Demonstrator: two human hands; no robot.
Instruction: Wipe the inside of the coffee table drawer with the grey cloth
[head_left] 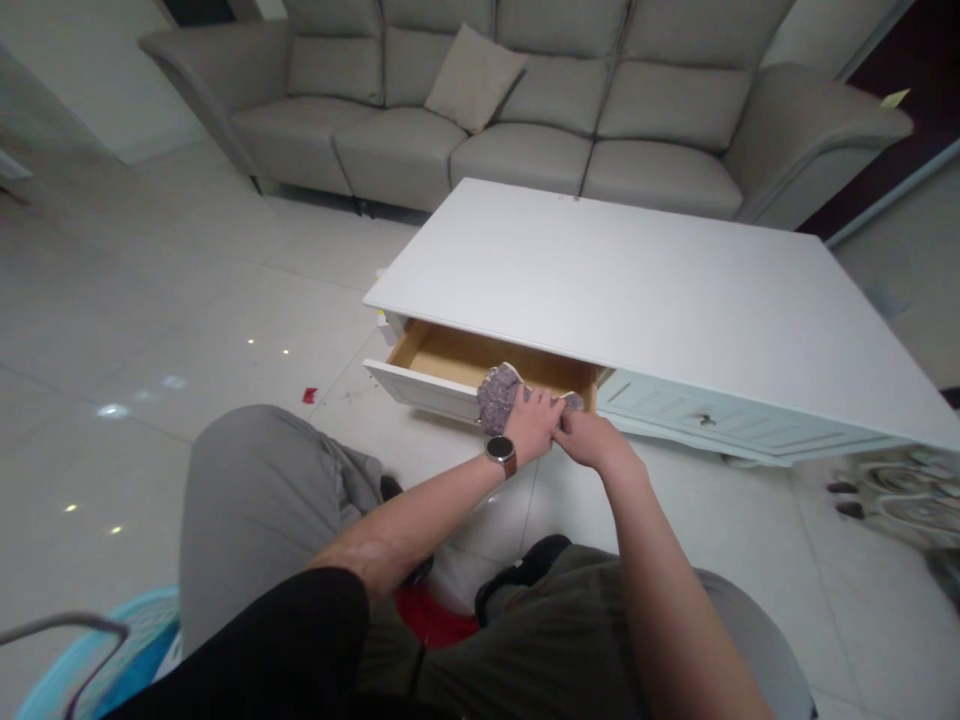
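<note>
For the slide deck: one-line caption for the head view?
Both hands, left hand and right hand, hold a grey cloth at the front edge of the open drawer of a white coffee table.

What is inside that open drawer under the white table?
The open drawer shows a bare wooden bottom. Both hands hold a grey cloth at its front edge; the back is hidden under the tabletop.

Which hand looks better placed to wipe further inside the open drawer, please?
Probably the left hand: it lies on the grey cloth at the open drawer front. The right hand only pinches the cloth's near edge.
</note>
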